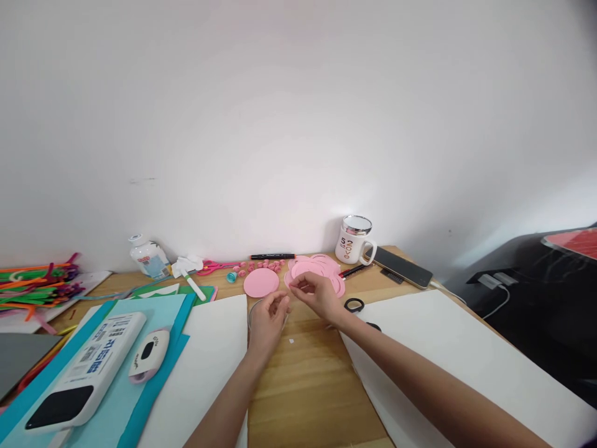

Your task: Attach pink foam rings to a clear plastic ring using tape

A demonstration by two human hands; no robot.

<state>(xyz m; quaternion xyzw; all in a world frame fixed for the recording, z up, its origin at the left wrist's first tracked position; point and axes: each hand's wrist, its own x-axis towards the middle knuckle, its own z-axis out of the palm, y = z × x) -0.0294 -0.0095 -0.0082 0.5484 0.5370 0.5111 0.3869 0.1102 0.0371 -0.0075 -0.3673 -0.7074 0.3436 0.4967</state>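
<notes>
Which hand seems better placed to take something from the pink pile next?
Probably the right hand: it is at the near side of the pink pile, while the left hand is nearer the single pink disc.

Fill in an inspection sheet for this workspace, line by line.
Surface: wooden table, white sheets on both sides, small white scrap between.
Job's things: pink disc just beyond the hands; overlapping pink paper pieces beside it.
Clutter: mug, phone, black marker, white bottle, bundled fuzzy sticks.
Grip: left hand and right hand close together, fingers curled; anything held is too small to tell.
Cables: white cable by the phone; white plugs at far right.
Surroundings: pale wall behind.
Other people: nothing seen.
</notes>
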